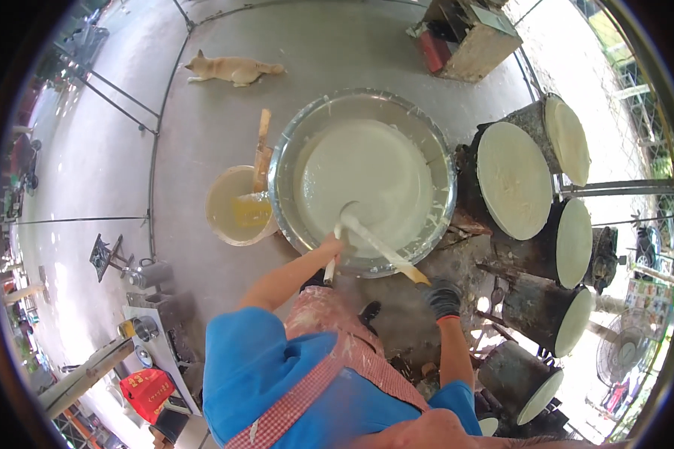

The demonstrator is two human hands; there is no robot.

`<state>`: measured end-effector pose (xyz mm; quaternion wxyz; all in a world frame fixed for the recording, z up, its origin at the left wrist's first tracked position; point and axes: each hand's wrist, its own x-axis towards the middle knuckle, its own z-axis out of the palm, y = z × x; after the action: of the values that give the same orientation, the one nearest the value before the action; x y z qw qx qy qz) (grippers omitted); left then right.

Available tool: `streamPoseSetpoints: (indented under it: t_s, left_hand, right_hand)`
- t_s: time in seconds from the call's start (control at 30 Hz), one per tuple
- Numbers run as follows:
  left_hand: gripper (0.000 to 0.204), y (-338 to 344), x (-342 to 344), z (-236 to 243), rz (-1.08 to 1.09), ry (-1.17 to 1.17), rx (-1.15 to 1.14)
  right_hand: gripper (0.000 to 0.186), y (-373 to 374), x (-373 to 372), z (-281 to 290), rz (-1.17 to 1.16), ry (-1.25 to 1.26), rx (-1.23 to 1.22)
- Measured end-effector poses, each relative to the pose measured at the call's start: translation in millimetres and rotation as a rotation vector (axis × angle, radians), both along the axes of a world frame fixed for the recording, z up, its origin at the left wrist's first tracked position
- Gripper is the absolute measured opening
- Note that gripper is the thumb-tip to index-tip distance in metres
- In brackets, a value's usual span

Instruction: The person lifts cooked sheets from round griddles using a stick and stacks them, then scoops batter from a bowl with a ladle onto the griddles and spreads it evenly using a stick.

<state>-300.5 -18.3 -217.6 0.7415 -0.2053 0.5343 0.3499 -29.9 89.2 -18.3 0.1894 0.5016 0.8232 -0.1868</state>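
A large steel basin holds creamy white batter. My bare left hand is closed on an upright white handle over the basin's near rim. A longer white handle with a tan end slants across the batter from a curved, partly submerged head. My gloved right hand is beside that tan end; whether its fingers grip it is unclear. Left of the basin stands a cream bucket with a yellow item and a wooden stick.
Black pots with pale round covers line the right side, near a fan. A tan dog lies beyond the basin. A worn wooden box stands back right. A table with a red bag is at lower left.
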Motion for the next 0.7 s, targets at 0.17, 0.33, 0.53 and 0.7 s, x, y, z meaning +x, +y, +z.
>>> streamPoseSetpoints:
  t_s: [0.17,0.33,0.53,0.7]
  left_hand:
    - [0.015,17.3,3.5,5.2,0.165,-0.330,-0.067]
    - [0.013,26.9,-12.2,133.9,0.206,-0.560,0.087]
    - [0.027,31.5,-15.8,424.1,-0.156,0.045,0.792]
    - [0.030,30.9,-22.6,528.1,-0.280,0.556,1.091]
  right_hand:
    - [0.040,-63.4,39.9,-68.8,-0.317,-0.024,0.016]
    - [0.043,-106.6,25.9,11.8,-0.393,0.130,0.089]
    - [0.039,-82.3,20.4,106.2,-0.545,0.493,0.508]
    - [0.022,-38.6,23.6,156.3,-0.445,1.110,0.739]
